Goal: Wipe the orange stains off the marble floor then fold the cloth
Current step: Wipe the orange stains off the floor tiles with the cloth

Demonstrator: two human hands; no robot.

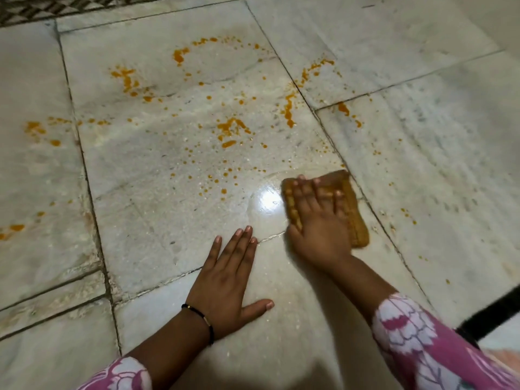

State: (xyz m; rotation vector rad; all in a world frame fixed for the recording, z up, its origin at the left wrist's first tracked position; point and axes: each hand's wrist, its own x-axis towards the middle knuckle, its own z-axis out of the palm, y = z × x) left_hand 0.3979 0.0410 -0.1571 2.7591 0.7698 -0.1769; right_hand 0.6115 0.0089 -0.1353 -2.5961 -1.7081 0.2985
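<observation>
Pressing a folded orange cloth [326, 204] flat under the spread right hand [316, 218], a person braces the left hand [228, 280], fingers straight, on the marble floor [422, 153]. Orange stains [230, 128] lie farther off; the soiled cloth could smear them wider.

Right hand [316, 220] is blurring slightly and covering the middle of the cloth [356, 220]. Frame edge is cutting both pink floral sleeves [416, 336] at bottom. Dark patterned strip [42, 7] at top left is running out of frame, too small to identify.
</observation>
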